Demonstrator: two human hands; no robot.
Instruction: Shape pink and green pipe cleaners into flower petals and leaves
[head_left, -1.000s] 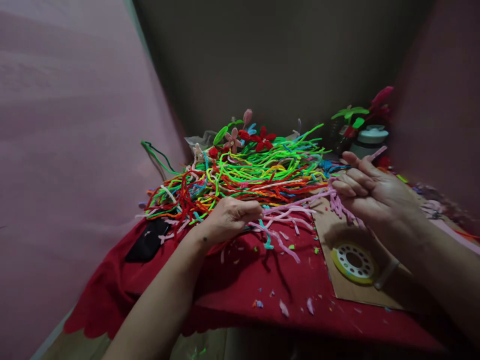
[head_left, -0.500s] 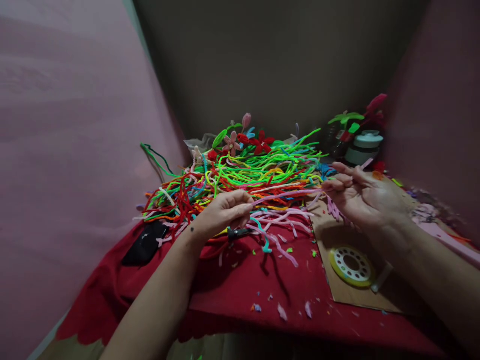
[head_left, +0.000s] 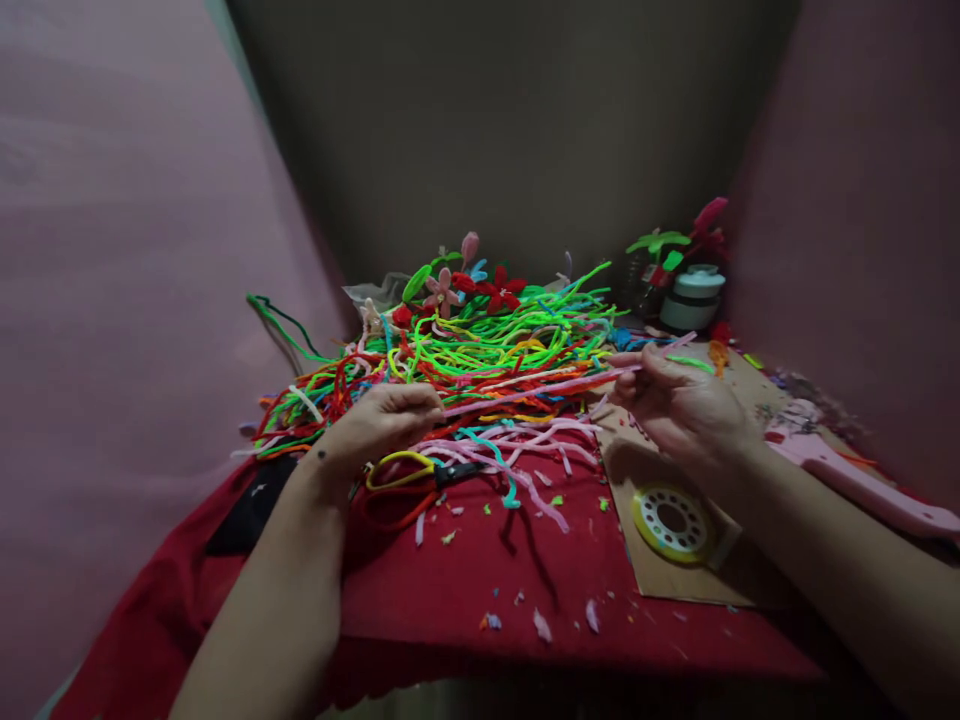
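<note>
A pink pipe cleaner [head_left: 536,390] is stretched nearly straight between my two hands, above the table. Its left end sits in the closed fingers of my left hand [head_left: 401,412]. My right hand [head_left: 671,395], palm partly turned up, pinches it near the other end, and a short tip sticks out past the thumb. Behind it spreads a big heap of pipe cleaners [head_left: 510,335] in green, red, orange and other colours. Just below lie loose pink pipe cleaners [head_left: 540,450] and a turquoise one [head_left: 508,490]. Scissors [head_left: 409,470] with yellow and orange handles rest under my left wrist.
A yellow-rimmed tape roll [head_left: 675,522] lies on cardboard [head_left: 652,580] at the right. A pink glue gun [head_left: 862,480] is farther right. Pipe-cleaner flowers [head_left: 502,290] and a lidded jar [head_left: 691,300] stand at the back. A black phone [head_left: 247,510] lies left on the red cloth [head_left: 450,620].
My hands have drawn apart, left hand moving left, so more of the pink pipe cleaner shows and it is straighter. The scissors' handles have come into view. The whole view has shifted slightly.
</note>
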